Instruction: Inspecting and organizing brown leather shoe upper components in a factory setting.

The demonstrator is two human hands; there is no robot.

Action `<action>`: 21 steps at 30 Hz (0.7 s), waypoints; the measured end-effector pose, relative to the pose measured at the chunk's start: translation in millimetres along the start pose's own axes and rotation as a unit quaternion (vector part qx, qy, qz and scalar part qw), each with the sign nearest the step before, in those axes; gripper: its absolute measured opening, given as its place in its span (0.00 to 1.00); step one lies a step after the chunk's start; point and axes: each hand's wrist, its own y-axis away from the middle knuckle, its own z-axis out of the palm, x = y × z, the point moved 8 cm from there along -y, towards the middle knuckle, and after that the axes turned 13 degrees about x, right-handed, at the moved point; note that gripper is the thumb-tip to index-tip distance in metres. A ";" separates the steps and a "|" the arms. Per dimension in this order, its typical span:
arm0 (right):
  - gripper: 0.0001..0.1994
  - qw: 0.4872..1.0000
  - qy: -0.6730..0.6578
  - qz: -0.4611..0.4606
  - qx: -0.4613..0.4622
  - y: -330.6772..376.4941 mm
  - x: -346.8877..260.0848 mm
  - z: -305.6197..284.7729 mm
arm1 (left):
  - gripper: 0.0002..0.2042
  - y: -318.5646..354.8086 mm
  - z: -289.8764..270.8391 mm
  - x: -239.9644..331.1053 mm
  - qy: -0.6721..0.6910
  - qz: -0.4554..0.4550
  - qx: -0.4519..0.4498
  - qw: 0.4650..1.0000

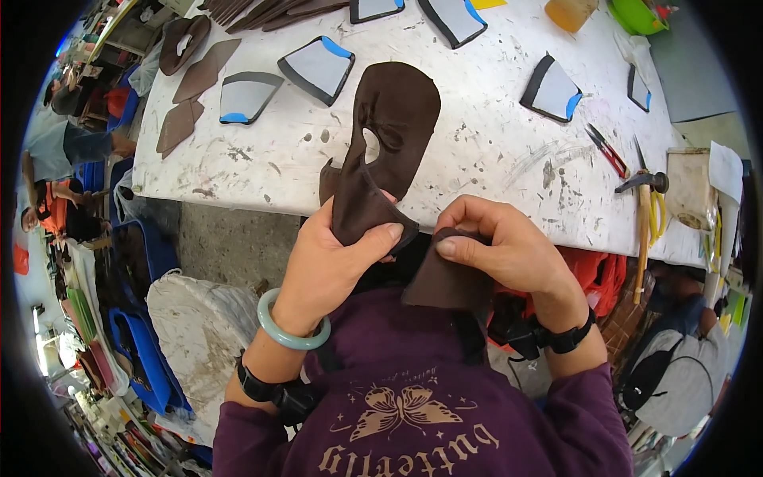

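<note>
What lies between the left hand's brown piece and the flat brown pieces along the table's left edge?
Head view: two black-edged grey panels, on white tabletop, lie between the held brown piece and the flat pieces.

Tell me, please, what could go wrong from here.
The small brown piece, pinched in the right hand beyond the edge of the table, might slip and drop. The bent brown piece in the left hand could stay creased. The hammer juts past the edge, so a bump might knock it off.
</note>
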 end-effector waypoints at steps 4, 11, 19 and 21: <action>0.10 0.998 0.015 -0.043 0.048 2.0 -5.8 -0.7 | 0.15 2.3 0.5 -0.9 -0.003 0.004 -0.001 1.000; 0.11 0.991 0.088 -0.070 0.077 5.2 -17.0 -2.0 | 0.14 4.2 3.1 0.5 -0.029 0.040 -0.016 0.999; 0.12 0.989 0.111 -0.066 0.070 3.7 -18.8 -0.7 | 0.14 6.9 7.8 2.0 -0.038 0.055 -0.032 0.997; 0.12 0.989 0.106 -0.072 0.070 3.3 -19.5 0.0 | 0.14 7.4 7.9 1.6 -0.041 0.053 -0.030 0.997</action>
